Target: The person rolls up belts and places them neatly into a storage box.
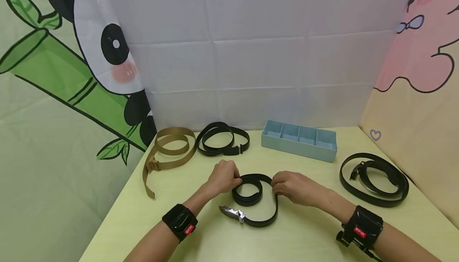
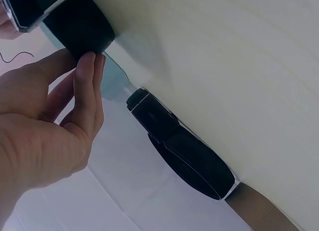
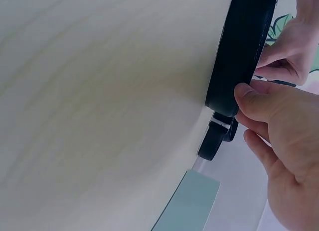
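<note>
A black leather belt (image 1: 261, 223) with a shiny silver buckle (image 1: 236, 214) stands on its edge at the middle front of the table. Part of it is wound into a small coil, and the buckle end curves round toward the front. My left hand (image 1: 224, 176) pinches the coil at its left side; the left wrist view shows thumb and fingertips on the black strap (image 2: 82, 29). On the other side, my right hand (image 1: 295, 187) pinches the outer loop between thumb and fingers, seen closely on the strap (image 3: 239, 57) in the right wrist view.
A tan webbing belt (image 1: 175, 163) lies coiled at the back left, beside a coiled black belt (image 1: 224, 150). Behind the right hand stands a blue tray (image 1: 299, 149) with several compartments. Another black belt (image 1: 376, 202) is looped at the right, near the printed side cloth.
</note>
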The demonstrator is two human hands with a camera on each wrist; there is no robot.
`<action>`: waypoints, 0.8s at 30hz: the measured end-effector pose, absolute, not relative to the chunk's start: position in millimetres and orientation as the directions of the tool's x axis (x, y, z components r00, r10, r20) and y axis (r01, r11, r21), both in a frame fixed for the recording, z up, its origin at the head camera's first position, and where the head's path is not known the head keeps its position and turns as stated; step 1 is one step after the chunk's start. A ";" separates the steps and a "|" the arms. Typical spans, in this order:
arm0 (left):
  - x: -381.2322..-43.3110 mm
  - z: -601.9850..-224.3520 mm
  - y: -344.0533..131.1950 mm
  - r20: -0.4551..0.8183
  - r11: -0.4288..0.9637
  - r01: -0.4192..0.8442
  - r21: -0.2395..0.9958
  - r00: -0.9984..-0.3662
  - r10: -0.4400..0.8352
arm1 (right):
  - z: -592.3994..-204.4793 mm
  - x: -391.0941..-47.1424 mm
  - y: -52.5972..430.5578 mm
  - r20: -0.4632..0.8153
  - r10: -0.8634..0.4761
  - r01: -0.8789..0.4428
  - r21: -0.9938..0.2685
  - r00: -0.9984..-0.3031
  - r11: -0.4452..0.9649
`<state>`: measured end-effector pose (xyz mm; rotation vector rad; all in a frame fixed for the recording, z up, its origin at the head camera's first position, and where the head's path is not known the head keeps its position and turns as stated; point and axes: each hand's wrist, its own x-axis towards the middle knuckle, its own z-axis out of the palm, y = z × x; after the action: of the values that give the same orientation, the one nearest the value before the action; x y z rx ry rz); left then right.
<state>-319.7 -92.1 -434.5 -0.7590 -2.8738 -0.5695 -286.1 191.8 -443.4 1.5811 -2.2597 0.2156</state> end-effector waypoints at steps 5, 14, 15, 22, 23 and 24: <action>-316.7 -432.6 -88.5 0.220 0.807 0.497 0.318 -0.867 0.447 | -447.1 -278.6 182.3 0.415 -0.866 -0.946 0.035 -0.279 0.322; -311.4 -431.2 -83.0 0.219 0.800 0.494 0.339 -0.869 0.444 | -450.0 -259.6 145.5 0.470 -0.863 -0.962 0.090 -0.187 0.257; -311.0 -431.6 -82.9 0.217 0.801 0.491 0.343 -0.871 0.441 | -449.7 -259.2 142.6 0.473 -0.863 -0.962 0.103 -0.177 0.253; -306.0 -433.0 -83.7 0.203 0.810 0.466 0.357 -0.885 0.419 | -449.4 -259.5 136.3 0.483 -0.860 -0.961 0.121 -0.163 0.249; -305.2 -433.1 -83.7 0.204 0.810 0.465 0.357 -0.885 0.418 | -449.8 -259.8 136.9 0.480 -0.860 -0.961 0.108 -0.173 0.254; -304.6 -433.3 -83.8 0.207 0.809 0.468 0.356 -0.883 0.420 | -450.1 -260.0 137.2 0.477 -0.860 -0.961 0.098 -0.181 0.257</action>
<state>-304.6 -83.8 -433.3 -0.7088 -2.8747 -0.6124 -260.0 137.2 -450.1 1.6522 -2.0974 0.3103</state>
